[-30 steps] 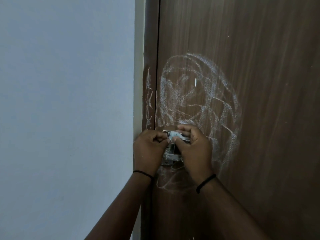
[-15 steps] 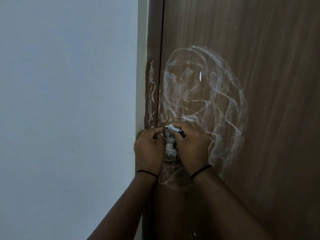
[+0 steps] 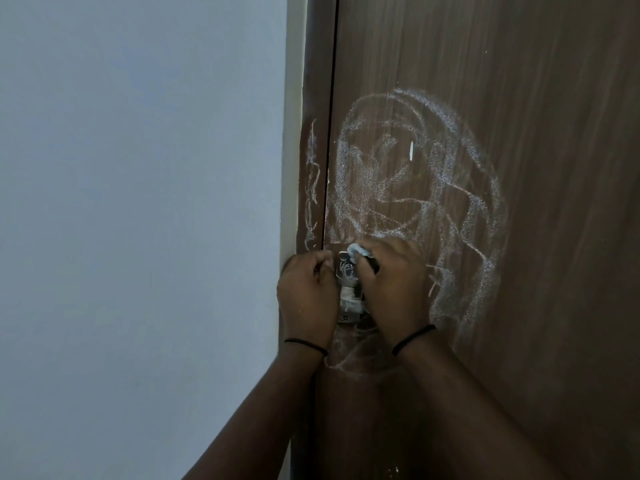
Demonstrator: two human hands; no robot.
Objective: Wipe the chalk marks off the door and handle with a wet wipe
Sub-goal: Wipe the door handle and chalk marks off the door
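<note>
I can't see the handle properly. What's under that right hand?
A crumpled wet wipe pokes out from the right hand, against the shiny metal plate. The handle itself is covered by the hand, so it cannot be seen.

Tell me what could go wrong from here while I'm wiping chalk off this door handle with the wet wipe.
The wet wipe is a small wad pinched in your right hand, so it may load up and smear chalk over the metal handle plate. The big scribble on the door is untouched and may need a fresh wipe. The marks on the frame sit beside the door gap, easy to miss. Your left hand may hide leftover chalk.
</note>
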